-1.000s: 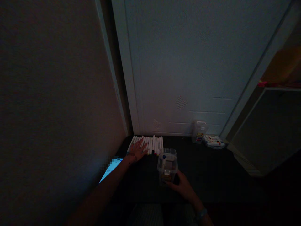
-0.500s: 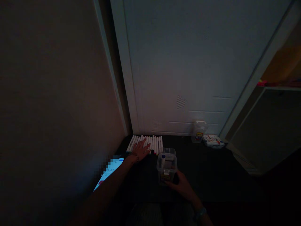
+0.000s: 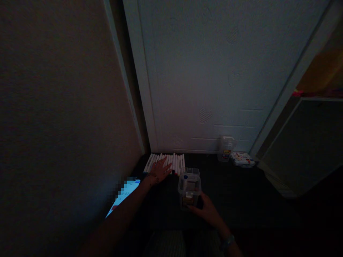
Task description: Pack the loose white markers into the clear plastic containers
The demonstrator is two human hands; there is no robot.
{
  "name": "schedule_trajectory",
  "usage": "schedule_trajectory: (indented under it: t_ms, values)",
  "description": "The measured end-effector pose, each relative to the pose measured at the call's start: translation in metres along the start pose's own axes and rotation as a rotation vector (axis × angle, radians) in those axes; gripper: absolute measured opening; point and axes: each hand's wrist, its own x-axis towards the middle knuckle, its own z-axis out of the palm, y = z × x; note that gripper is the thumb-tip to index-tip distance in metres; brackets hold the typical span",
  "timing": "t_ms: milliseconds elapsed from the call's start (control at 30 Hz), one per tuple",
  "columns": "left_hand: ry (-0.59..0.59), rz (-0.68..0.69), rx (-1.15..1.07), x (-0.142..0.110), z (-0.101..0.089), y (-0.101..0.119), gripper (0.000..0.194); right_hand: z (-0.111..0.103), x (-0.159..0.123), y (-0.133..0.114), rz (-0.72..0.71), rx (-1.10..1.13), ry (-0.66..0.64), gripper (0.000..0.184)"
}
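Observation:
A row of white markers (image 3: 175, 162) lies side by side at the back left of the dark table. My left hand (image 3: 160, 170) rests flat on them with its fingers spread, covering part of the row. In front of the row stands a clear plastic box (image 3: 189, 189), its lid tipped back behind it. Inside the box is a single marker with a blue end (image 3: 185, 181). My right hand (image 3: 207, 210) grips the box low on its right side, thumb across the front.
A lit phone (image 3: 124, 194) lies left of my left forearm. At the back right, a second clear box (image 3: 226, 149) with a label stands beside a flat white pack (image 3: 243, 159). A white panel (image 3: 203, 89) rises behind the dark table (image 3: 235, 200).
Both hands, the markers and the box keep their places. Only the view has shifted very slightly.

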Motion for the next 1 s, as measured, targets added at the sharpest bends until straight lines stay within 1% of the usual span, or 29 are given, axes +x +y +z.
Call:
schedule_trajectory:
  t_ms: [133,300,467,633,800,1000]
  values:
    - [0.03,0.027,0.024,0.006,-0.003,0.005,0.051,0.0,-0.001,0.003,0.02,-0.02,0.009,0.068]
    - [-0.02,0.032,0.009,0.008,-0.003,0.015,0.049,0.002,0.0,0.005,0.008,-0.016,0.022,0.069]
    - [-0.011,0.055,0.012,0.009,-0.005,0.021,0.049,0.002,0.001,0.004,0.002,-0.016,0.02,0.069]
    - [-0.003,0.075,0.017,0.009,0.0,0.024,0.049,0.001,0.0,0.001,0.014,-0.004,0.015,0.069]
    - [-0.015,0.073,0.015,0.009,0.004,0.023,0.051,0.0,0.001,-0.002,-0.008,0.009,0.006,0.069]
    - [-0.003,0.11,0.026,0.01,-0.004,0.029,0.05,0.0,0.001,0.003,0.0,0.019,0.005,0.071]
